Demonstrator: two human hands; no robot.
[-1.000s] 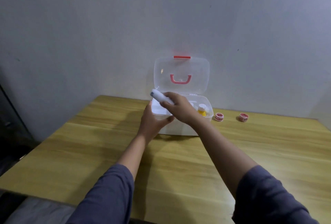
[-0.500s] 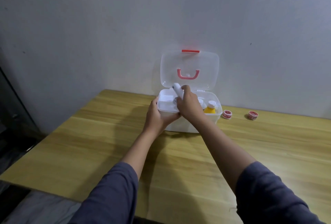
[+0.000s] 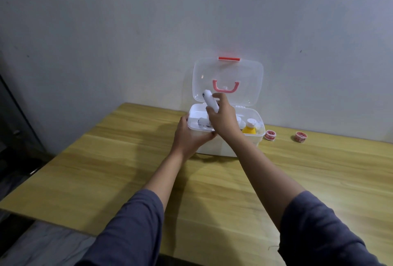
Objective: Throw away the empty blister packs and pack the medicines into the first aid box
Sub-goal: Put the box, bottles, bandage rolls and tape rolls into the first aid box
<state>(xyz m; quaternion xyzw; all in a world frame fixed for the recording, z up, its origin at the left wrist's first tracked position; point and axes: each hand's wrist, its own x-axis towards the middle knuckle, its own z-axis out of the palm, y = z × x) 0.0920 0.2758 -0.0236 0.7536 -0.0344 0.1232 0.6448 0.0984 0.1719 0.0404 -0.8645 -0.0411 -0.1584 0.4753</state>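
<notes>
The step in hand is packing: the right hand holds a white tube over the open first aid box, its fingers clamped around the tube's lower part so that the capped end sticks up and tilts toward the left, in front of the raised clear lid. The left hand grips the box's near left corner, fingers wrapped on the front wall and thumb at the rim, which steadies it on the wooden worktop.

Inside the box, another white tube lies in the left part, and a yellow bottle with a white cap stands toward the right, with other white items beside it that are too blurred to name. Two small red-and-white tape rolls, one just beside the box and one farther right, sit on the worktop and are not yet packed. No blister packs are in view, so that part of the task cannot be judged from here.

The next move, as I read it, calls for lowering the held tube into the free space at the left of the box, laying it flat rather than upright so the lid can later close, then letting go. After that the tape rolls would likely need collecting.
</notes>
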